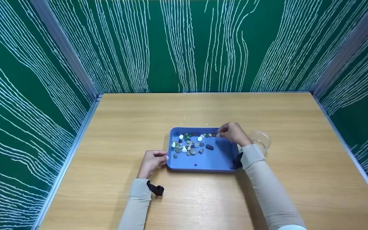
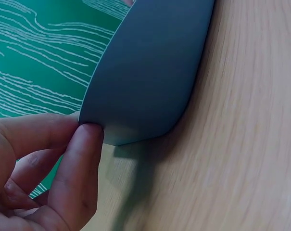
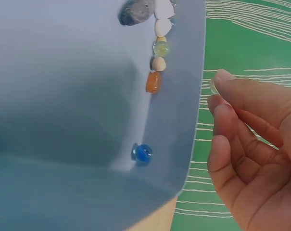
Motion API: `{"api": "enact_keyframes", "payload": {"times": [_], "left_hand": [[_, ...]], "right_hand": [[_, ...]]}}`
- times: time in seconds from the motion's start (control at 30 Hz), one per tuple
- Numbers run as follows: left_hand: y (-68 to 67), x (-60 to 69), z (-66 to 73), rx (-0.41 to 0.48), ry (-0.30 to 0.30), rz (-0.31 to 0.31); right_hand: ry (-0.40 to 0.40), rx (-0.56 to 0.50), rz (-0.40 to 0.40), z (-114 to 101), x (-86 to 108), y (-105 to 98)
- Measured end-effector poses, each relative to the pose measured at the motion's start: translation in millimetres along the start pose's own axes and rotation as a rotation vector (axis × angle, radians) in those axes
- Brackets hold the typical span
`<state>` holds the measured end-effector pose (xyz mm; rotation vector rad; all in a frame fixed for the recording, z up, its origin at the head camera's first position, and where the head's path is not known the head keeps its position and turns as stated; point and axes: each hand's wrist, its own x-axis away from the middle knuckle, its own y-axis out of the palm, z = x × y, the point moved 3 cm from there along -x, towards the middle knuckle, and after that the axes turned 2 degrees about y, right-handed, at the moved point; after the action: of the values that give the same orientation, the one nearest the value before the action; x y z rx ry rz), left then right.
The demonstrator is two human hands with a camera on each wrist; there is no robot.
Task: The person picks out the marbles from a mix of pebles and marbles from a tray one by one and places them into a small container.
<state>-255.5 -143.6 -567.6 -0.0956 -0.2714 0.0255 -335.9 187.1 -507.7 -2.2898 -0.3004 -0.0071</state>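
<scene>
A blue tray (image 1: 216,161) holds pebbles (image 1: 193,152) and small glass pieces, some lined up along its far wall. Thumb and fingers of my left hand (image 1: 152,163) pinch the tray's left rim, as the left wrist view also shows for that hand (image 2: 54,168) on the tray wall (image 2: 145,72). My right hand (image 1: 233,132) is over the far right part of the tray. In the right wrist view this hand (image 3: 256,139) pinches a small clear glass piece (image 3: 213,86) between thumb and forefinger. An orange piece (image 3: 153,82) and a blue marble (image 3: 143,153) lie in the tray nearby.
A clear round container (image 1: 262,139) stands right of the tray, partly behind my right forearm. Tiny white bits (image 1: 184,118) lie on the wooden table (image 1: 133,121) beyond the tray. Green panels (image 1: 158,64) with white lines enclose the table at the back and sides.
</scene>
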Motion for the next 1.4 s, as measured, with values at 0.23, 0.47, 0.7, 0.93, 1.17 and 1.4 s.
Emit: {"api": "enact_keyframes", "payload": {"times": [0.23,0.47,0.7,0.93,1.17,1.4], "left_hand": [[0.1,0.3,-1.1,0.003,0.005,0.002],[2.2,2.4,0.0,0.04,0.033,0.002],[1.9,2.4,0.2,0.031,0.02,0.007],[0.6,2.5,0.4,0.015,0.017,0.005],[0.0,2.6,0.1,0.037,0.009,0.003],[0.5,2.6,-0.2,0.044,-0.001,0.0]], "right_hand": [[0.035,-0.017,-0.026,-0.8,5.1,-8.5],[0.014,-0.035,-0.017,0.4,13.0,-19.5],[0.034,-0.041,-0.021,6.0,20.3,-30.4],[0.041,-0.034,-0.015,13.3,28.8,-44.0],[0.088,-0.042,-0.014,24.3,35.2,-56.4],[0.06,-0.049,0.01,37.7,43.2,-66.9]]}}
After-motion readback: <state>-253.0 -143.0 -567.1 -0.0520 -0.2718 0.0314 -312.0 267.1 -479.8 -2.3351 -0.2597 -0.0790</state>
